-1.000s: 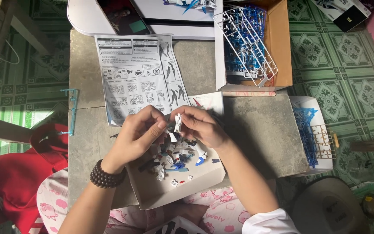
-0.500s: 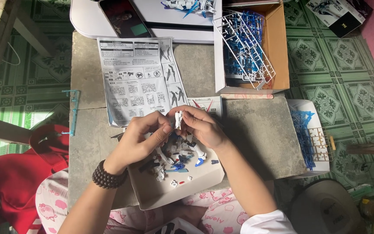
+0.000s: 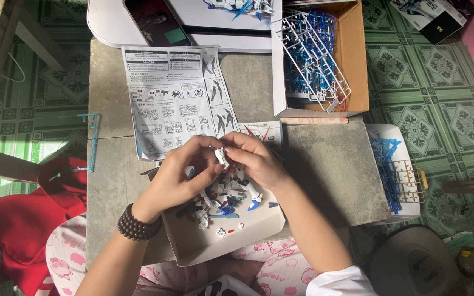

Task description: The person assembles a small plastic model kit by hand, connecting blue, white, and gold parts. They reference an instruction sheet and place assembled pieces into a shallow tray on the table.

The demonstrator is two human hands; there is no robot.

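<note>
My left hand [image 3: 179,175] and my right hand [image 3: 256,159] meet above a shallow cardboard tray [image 3: 193,246], both pinching one small white model part [image 3: 221,157] between the fingertips. A dark bead bracelet [image 3: 134,223] sits on my left wrist. Under the hands, the tray holds several loose white, blue and black model pieces [image 3: 223,203]. A folded instruction sheet [image 3: 174,96] with diagrams lies on the concrete table just beyond the hands.
An open cardboard box [image 3: 355,60] at the back right holds white and blue plastic parts frames [image 3: 311,52]. More blue frames [image 3: 388,170] lie on a white lid at the right edge. A phone [image 3: 152,22] rests on a white box lid. A red bag [image 3: 12,230] lies left.
Both hands stay together over the tray, turning the small white part slightly between the fingers. The view has shifted a little; nothing else moved.
</note>
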